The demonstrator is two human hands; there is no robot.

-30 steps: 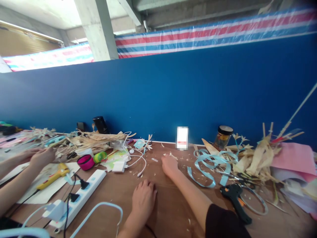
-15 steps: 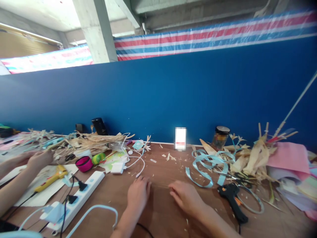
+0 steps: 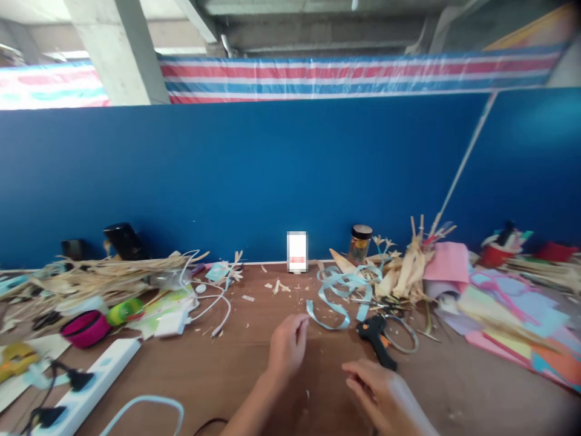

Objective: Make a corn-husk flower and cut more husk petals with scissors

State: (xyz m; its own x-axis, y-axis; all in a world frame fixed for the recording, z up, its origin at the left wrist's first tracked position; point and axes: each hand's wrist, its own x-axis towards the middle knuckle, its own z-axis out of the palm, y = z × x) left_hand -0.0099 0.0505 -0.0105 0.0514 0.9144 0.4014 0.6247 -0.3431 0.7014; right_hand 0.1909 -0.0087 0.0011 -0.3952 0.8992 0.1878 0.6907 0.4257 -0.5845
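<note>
My left hand (image 3: 288, 344) is just over the brown tabletop (image 3: 254, 375), near the middle, its fingers curled in and nothing visible in them. Lower and to the right is my right hand (image 3: 379, 387), with thumb and fingers loosely apart and holding nothing that I can see. A black glue gun (image 3: 376, 339) lies just beyond the right hand, apart from it. Light blue ribbon (image 3: 333, 297) curls across the table past both hands. Small pale scraps (image 3: 278, 286) are scattered farther back.
On the left are a white power strip (image 3: 97, 378), a yellow glue gun (image 3: 18, 358), a magenta band (image 3: 85, 328) and dried husk strips (image 3: 122, 274). A lidded jar (image 3: 361, 245), husks (image 3: 411, 269) and coloured paper (image 3: 447, 263) occupy the right. A blue partition (image 3: 254, 175) closes the back.
The view has swung right, bringing more coloured paper and a red cup into sight; the other person's arms have left it. My right hand is now lower and closer to the black glue gun.
</note>
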